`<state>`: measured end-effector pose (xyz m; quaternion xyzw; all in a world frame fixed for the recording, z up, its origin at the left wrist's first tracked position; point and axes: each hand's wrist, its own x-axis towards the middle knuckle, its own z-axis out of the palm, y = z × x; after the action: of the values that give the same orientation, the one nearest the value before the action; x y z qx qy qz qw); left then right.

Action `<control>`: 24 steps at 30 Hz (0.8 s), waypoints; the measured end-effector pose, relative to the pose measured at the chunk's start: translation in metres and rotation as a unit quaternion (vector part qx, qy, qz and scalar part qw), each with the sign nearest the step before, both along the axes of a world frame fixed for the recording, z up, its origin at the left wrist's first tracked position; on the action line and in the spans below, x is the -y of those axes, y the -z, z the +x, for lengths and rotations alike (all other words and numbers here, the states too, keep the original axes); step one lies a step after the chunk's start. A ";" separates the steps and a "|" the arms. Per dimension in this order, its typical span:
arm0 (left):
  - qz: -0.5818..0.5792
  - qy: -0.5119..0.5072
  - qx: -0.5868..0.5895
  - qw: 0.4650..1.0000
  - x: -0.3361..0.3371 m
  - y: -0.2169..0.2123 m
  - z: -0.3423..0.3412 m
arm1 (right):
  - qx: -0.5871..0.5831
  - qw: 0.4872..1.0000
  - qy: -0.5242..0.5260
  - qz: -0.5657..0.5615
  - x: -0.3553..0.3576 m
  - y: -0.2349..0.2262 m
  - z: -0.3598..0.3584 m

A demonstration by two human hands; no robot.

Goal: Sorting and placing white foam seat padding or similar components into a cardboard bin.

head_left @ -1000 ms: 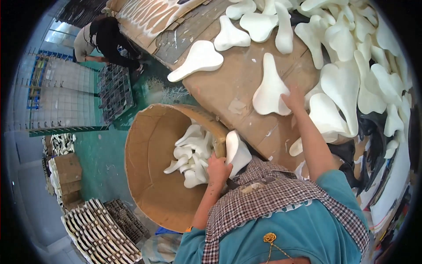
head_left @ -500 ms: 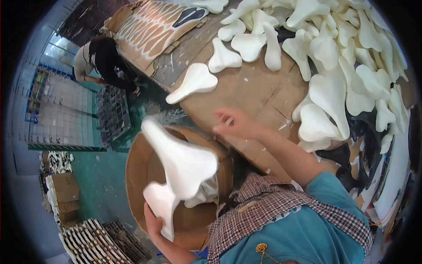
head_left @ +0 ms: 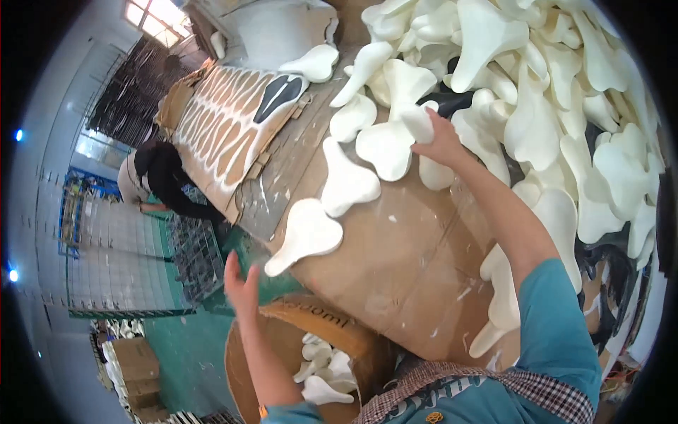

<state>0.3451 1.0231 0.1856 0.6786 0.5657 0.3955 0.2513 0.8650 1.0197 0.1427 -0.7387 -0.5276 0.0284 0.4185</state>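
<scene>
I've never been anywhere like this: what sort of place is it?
Probably a workshop or small factory: pale cream, saddle-shaped, foam-like pieces lie heaped on a brown cardboard-covered table, more sit in a round brown cardboard bin, and another person in dark trousers bends nearby.

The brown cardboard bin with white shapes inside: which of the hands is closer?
The left. The left hand is open, just beyond the bin's far rim. The right hand is farther away, over the table, holding a white piece.
</scene>
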 end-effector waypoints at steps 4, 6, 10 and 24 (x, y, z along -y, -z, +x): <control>0.076 0.140 -0.156 0.975 -0.102 -0.004 0.204 | -0.063 0.988 -0.045 -0.135 -0.016 -0.017 0.017; 0.083 0.189 -0.185 0.961 -0.140 0.016 0.267 | -0.383 0.921 -0.038 -0.065 -0.024 -0.034 0.020; -0.017 0.210 -0.240 0.948 -0.178 0.052 0.359 | -0.527 0.830 0.058 -0.175 -0.021 -0.010 0.026; 0.242 0.250 -0.109 0.931 -0.126 0.014 0.360 | -0.662 0.743 -0.070 -0.067 0.005 0.014 -0.024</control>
<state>0.7052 1.1492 0.1714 0.8772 0.2890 0.3684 0.1063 0.8412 1.0147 0.1291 -0.5214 -0.1650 0.5745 0.6089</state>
